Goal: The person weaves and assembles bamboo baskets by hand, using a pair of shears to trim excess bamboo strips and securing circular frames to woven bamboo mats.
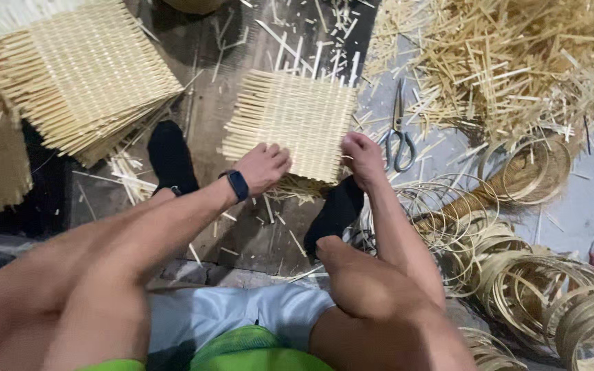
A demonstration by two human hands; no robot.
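Gripping the near edge of a square woven mat (295, 124) of pale bamboo strips, both hands (264, 167) are closed on it: the left hand at its lower left corner, the right hand (364, 156) at its lower right, fingers curled over the strip ends. The mat lies on the floor just beyond the person's two dark-socked feet (171, 156), and its middle looks fully woven, while loose strip ends stick out along the top and left sides (untrimmed, I judge, so edging seems to be what is left). One pair of scissors (399, 130) lies just to the right of the mat, apart from the right hand. A stack of finished mats (80, 75) sits to the upper left; several lie in it, too closely layered to count. Many coiled bamboo hoops (531, 275) crowd the lower right, and a heap of cut strips (510, 55) fills the upper right.
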